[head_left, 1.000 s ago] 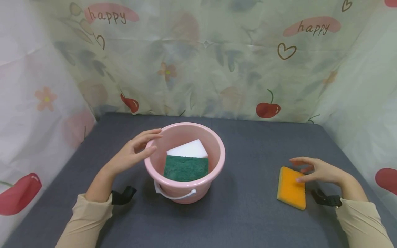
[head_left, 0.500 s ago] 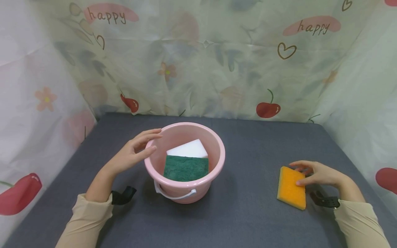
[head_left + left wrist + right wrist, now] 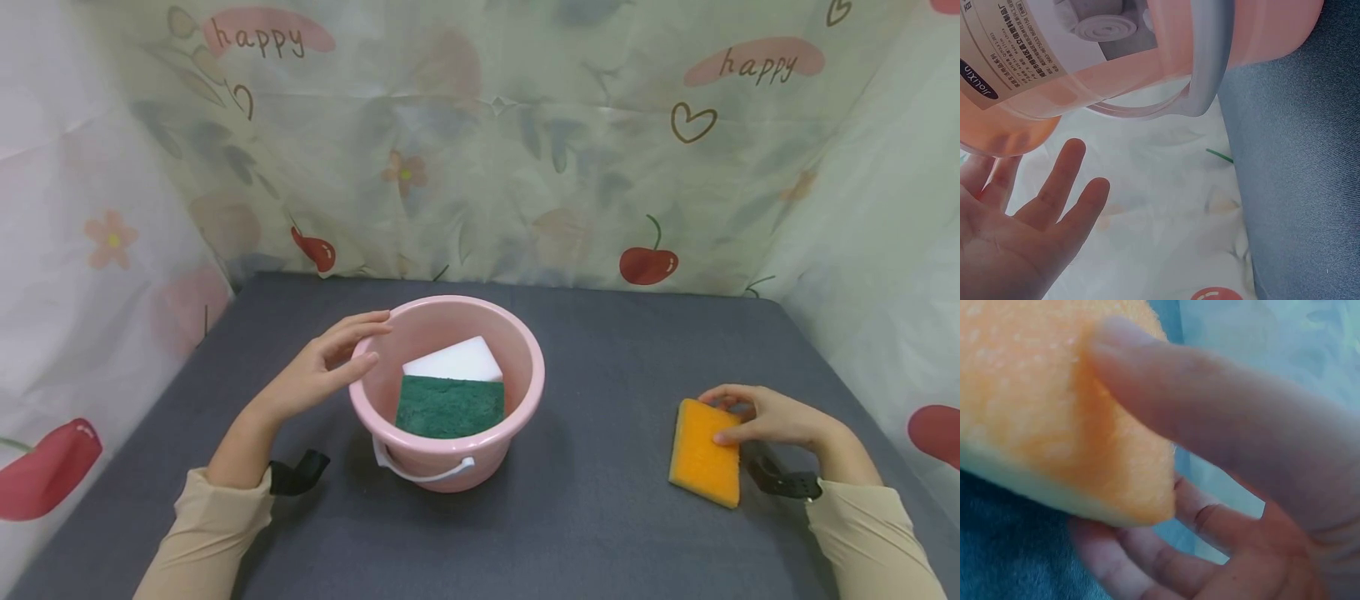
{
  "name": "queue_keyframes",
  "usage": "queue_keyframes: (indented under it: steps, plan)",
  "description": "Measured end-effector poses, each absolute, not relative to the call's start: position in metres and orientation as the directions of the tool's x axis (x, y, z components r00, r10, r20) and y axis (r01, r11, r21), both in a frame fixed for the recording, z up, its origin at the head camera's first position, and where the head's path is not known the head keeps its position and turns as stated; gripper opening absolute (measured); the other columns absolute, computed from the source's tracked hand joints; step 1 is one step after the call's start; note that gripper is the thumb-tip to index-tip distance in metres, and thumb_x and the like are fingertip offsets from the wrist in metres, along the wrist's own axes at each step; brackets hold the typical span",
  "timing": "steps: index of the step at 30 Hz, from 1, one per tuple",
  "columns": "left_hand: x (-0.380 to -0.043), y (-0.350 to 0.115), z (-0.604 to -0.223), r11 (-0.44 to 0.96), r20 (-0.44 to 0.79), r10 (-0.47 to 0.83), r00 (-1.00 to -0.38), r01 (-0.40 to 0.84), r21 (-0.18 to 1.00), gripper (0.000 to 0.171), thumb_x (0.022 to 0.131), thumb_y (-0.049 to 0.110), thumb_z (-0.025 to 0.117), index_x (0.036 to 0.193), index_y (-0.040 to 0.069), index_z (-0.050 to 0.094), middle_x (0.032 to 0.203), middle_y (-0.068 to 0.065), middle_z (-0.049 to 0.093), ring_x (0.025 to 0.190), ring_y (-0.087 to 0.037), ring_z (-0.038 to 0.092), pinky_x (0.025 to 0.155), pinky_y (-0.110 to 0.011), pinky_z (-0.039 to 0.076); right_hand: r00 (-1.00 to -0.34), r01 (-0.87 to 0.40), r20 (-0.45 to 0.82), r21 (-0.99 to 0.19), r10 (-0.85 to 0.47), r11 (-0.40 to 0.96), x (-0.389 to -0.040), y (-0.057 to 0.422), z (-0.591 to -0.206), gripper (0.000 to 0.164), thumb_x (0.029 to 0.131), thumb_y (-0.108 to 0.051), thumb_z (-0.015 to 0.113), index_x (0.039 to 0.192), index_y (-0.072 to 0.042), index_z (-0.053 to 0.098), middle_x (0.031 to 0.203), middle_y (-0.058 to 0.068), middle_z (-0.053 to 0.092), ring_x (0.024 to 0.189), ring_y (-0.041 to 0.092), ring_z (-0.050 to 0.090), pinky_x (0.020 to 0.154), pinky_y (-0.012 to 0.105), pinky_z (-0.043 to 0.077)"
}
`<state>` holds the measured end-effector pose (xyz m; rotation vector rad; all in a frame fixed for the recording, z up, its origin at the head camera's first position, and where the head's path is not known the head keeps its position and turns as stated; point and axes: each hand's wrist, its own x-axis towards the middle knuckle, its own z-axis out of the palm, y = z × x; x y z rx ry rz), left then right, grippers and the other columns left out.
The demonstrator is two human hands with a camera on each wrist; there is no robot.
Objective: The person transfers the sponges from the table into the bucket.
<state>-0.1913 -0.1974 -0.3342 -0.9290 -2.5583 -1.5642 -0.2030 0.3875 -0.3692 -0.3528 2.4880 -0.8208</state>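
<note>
My right hand [image 3: 780, 417] pinches an orange sponge [image 3: 703, 467] with a paler edge, at the right of the table. In the right wrist view the thumb [image 3: 1147, 369] presses on the orange face of the sponge [image 3: 1041, 406] while fingers curl beneath its edge. On the left, a pink bucket [image 3: 450, 458] with a white handle [image 3: 431, 477] stands upright. My left hand [image 3: 318, 375] rests at its left rim, fingers spread and relaxed. Inside the bucket lie a green scouring pad [image 3: 450, 408] and a white sponge block [image 3: 457, 361].
A dark grey cloth [image 3: 592, 517] covers the table. Patterned curtains [image 3: 495, 167] rise behind it and at both sides. A printed label [image 3: 1004, 50] shows on the bucket in the left wrist view. Black straps [image 3: 300, 473] sit on both wrists.
My right thumb and fingers have closed onto the orange sponge, and its far edge has risen slightly. The left hand and the bucket have stayed in place.
</note>
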Motion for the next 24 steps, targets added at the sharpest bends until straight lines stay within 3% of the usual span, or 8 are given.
queue_keyframes:
  steps: [7, 13, 19, 24]
  plan:
    - [-0.192, -0.198, -0.334, 0.329, 0.294, 0.486, -0.823, 0.484, 0.811, 0.041, 0.094, 0.01, 0.052, 0.135, 0.009, 0.048, 0.149, -0.005, 0.034, 0.13, 0.002, 0.033, 0.098, -0.013, 0.035, -0.876, -0.123, -0.304, -0.61, -0.375, 0.783, -0.205, 0.38, -0.363, 0.048, 0.088, -0.03, 0.063, 0.127, -0.004, 0.054, 0.129, 0.02, 0.054, 0.106, 0.017, 0.057, 0.077, 0.022, 0.05]
    - [-0.192, -0.198, -0.335, 0.327, 0.289, 0.485, -0.826, 0.478, 0.815, 0.041, 0.094, 0.01, 0.052, 0.135, 0.009, 0.048, 0.149, -0.005, 0.034, 0.13, 0.002, 0.033, 0.098, -0.012, 0.034, -0.89, -0.096, -0.293, -0.629, -0.349, 0.771, -0.203, 0.374, -0.355, 0.045, 0.089, -0.03, 0.062, 0.125, -0.003, 0.055, 0.128, 0.02, 0.055, 0.105, 0.015, 0.057, 0.078, 0.024, 0.05]
    - [-0.192, -0.198, -0.335, 0.325, 0.292, 0.484, -0.825, 0.48, 0.815, 0.041, 0.094, 0.01, 0.052, 0.135, 0.01, 0.048, 0.149, -0.005, 0.034, 0.129, 0.003, 0.034, 0.098, -0.012, 0.035, -0.906, -0.112, -0.242, -0.654, -0.347, 0.748, -0.203, 0.373, -0.353, 0.042, 0.088, -0.03, 0.063, 0.122, -0.006, 0.056, 0.126, 0.018, 0.054, 0.094, -0.001, 0.058, 0.076, 0.023, 0.05]
    - [-0.192, -0.198, -0.335, 0.326, 0.29, 0.483, -0.826, 0.477, 0.816, 0.041, 0.094, 0.01, 0.052, 0.135, 0.01, 0.048, 0.149, -0.005, 0.034, 0.129, 0.003, 0.034, 0.098, -0.011, 0.035, -0.923, -0.138, -0.185, -0.661, -0.338, 0.738, -0.203, 0.368, -0.35, 0.04, 0.089, -0.03, 0.063, 0.12, -0.007, 0.057, 0.126, 0.017, 0.054, 0.093, 0.004, 0.061, 0.074, 0.023, 0.051]
